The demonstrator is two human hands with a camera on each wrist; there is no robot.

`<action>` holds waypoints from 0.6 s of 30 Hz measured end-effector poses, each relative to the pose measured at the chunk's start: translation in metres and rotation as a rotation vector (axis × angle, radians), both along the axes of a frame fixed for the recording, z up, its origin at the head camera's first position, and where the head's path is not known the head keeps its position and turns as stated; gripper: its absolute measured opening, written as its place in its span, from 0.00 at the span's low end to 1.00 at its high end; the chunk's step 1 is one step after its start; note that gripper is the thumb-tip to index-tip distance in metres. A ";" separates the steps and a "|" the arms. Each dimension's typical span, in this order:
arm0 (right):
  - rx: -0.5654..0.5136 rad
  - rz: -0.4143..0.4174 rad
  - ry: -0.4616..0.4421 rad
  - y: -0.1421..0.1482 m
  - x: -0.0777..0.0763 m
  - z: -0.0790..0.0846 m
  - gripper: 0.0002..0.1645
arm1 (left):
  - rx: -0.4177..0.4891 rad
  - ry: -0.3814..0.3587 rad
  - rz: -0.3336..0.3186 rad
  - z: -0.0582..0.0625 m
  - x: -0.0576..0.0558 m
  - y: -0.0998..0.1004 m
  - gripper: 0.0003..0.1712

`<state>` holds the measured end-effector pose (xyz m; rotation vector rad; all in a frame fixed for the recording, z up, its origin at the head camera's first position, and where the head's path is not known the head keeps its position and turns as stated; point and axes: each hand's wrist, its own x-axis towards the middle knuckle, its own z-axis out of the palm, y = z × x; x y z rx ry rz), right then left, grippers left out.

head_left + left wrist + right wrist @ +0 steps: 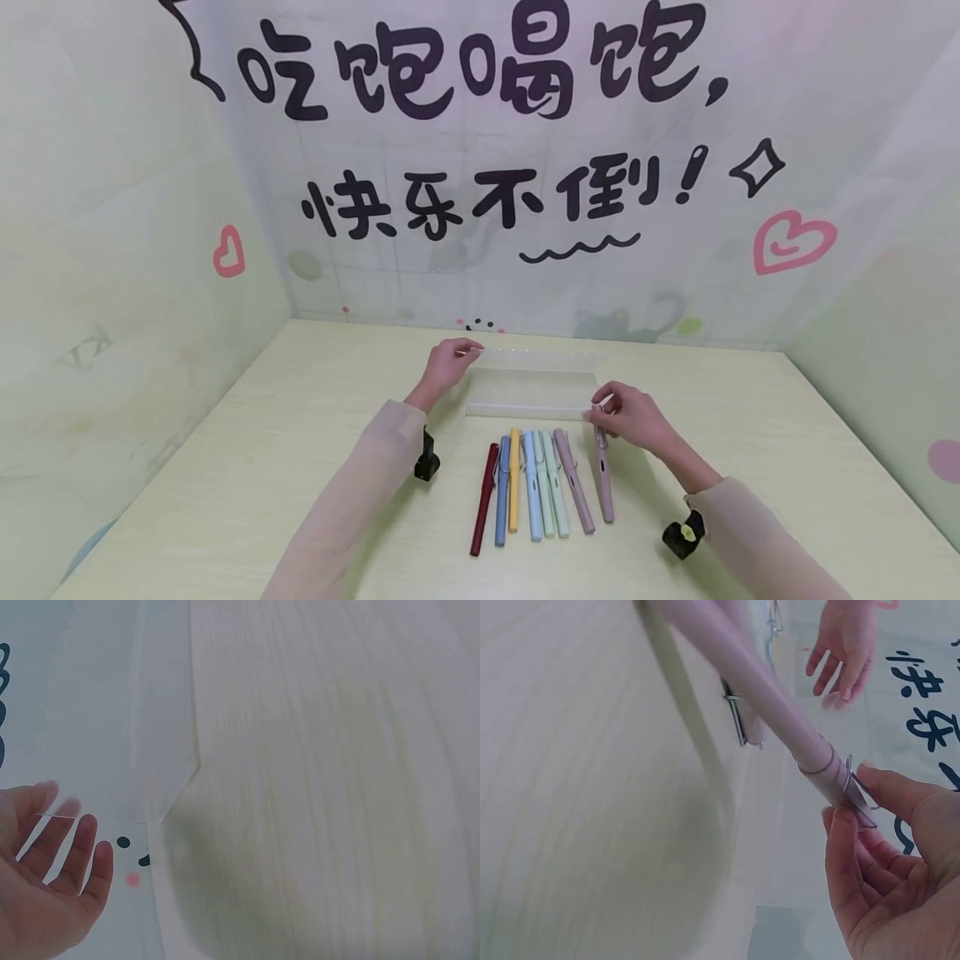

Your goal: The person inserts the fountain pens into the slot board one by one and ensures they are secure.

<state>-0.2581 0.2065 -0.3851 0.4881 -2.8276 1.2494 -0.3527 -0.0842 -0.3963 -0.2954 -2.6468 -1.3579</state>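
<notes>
In the head view my left hand [448, 362] is at the back left corner of a clear plastic rack [534, 390] with a scalloped back edge. Its thumb and forefinger pinch the thin side edge, as the left wrist view shows; the other fingers are spread. My right hand [637, 417] holds a mauve pen [604, 483] by its clip end between thumb and fingertips, beside the rack's front right corner. Whether those fingers touch the rack I cannot tell. The pen's other end points towards me. Left of it lies another mauve pen [574, 482].
Further left on the pale wooden table [315, 467] lie a dark red pen [483, 500], a blue pen [503, 492], a yellow pen [513, 481], a light blue pen [532, 486] and two pale green pens [556, 489]. A printed cloth [465, 283] hangs behind.
</notes>
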 end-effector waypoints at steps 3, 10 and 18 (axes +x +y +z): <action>-0.029 -0.008 0.007 0.001 -0.001 0.003 0.16 | 0.000 0.004 -0.003 -0.001 -0.001 0.000 0.11; -0.084 -0.033 0.059 0.004 -0.008 0.012 0.18 | 0.004 0.013 -0.010 -0.003 -0.003 -0.001 0.11; -0.131 -0.119 0.129 0.009 -0.024 0.029 0.19 | 0.011 0.004 -0.010 -0.002 -0.002 -0.001 0.11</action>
